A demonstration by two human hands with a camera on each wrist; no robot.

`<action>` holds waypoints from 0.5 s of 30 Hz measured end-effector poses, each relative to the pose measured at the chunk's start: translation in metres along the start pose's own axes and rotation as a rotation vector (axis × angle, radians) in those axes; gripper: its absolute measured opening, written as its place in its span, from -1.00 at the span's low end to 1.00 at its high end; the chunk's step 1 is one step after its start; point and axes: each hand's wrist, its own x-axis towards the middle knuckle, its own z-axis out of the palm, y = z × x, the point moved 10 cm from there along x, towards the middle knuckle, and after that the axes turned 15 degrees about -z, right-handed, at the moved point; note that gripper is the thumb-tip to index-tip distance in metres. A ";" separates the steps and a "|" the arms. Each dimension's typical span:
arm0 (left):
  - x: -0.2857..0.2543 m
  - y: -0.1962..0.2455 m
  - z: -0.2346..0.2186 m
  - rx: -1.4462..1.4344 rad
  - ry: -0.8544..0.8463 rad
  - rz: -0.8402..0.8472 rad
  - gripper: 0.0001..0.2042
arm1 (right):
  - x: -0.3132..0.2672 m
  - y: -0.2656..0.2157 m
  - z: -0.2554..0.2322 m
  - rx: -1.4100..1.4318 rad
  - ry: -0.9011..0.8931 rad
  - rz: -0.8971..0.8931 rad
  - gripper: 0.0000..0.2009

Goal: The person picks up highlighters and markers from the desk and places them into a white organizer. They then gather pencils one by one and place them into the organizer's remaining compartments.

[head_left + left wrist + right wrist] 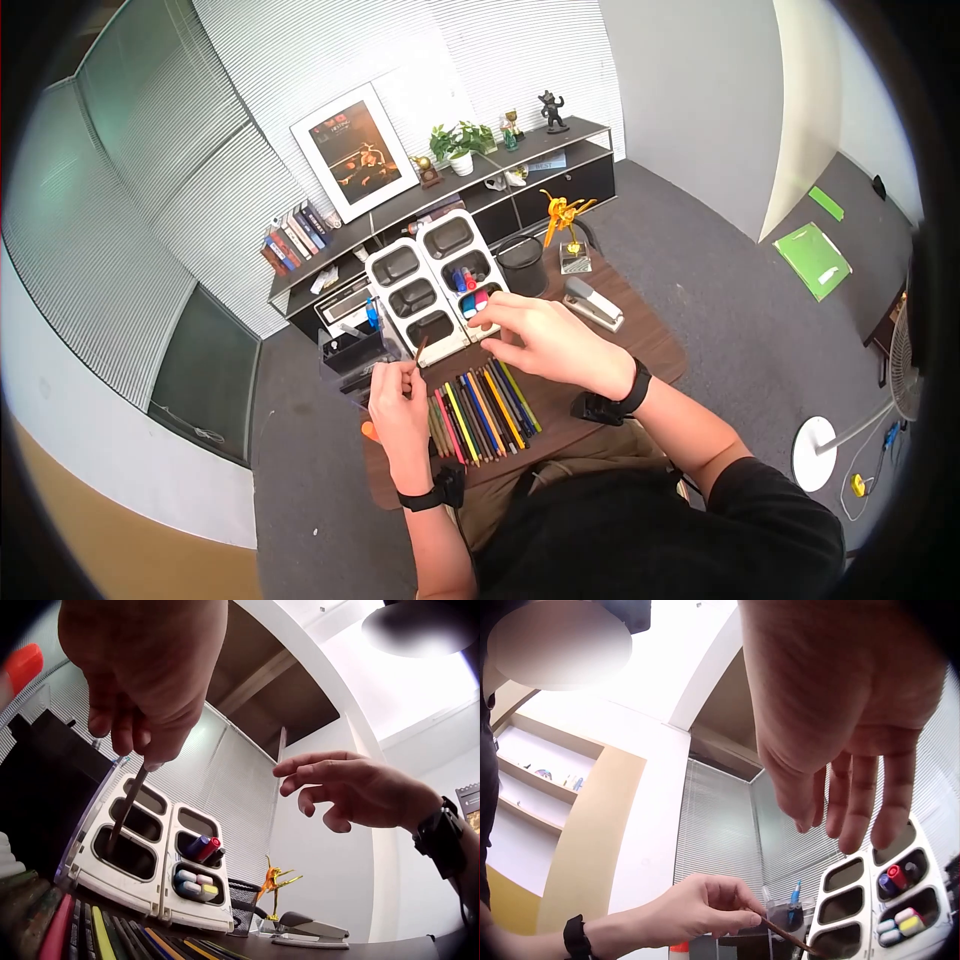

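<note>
My left hand [398, 405] pinches a slim brown pencil [129, 802] between thumb and fingers. The pencil slants down, its lower end in the nearest compartment of the left white tray [112, 881]. My right hand [545, 345] hovers by the near end of the right white tray [199, 916], fingers loosely bent and nothing in them. That tray holds several pastel highlighters [196, 886] in its nearest compartment and blue, red and black markers [897, 877] in the middle one. Below the trays, a row of colored pencils [485, 410] lies side by side on the brown table [640, 345].
A grey-and-white stapler [594, 304] sits right of the trays, with a golden figurine [566, 220] on a clear base and a black mesh bin [522, 268] behind. A dark pen holder [352, 350] stands to the left. An orange object [369, 431] is at the left table edge.
</note>
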 end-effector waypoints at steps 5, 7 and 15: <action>0.000 -0.008 0.008 -0.059 -0.082 -0.060 -0.89 | 0.000 0.000 -0.003 0.021 -0.014 0.043 -0.75; 0.000 -0.009 0.009 -0.058 -0.080 -0.053 -0.89 | -0.001 0.001 -0.003 0.029 -0.009 0.044 -0.74; 0.000 -0.022 0.017 -0.127 -0.093 -0.213 -0.74 | -0.002 0.005 -0.002 0.020 -0.027 0.062 -0.70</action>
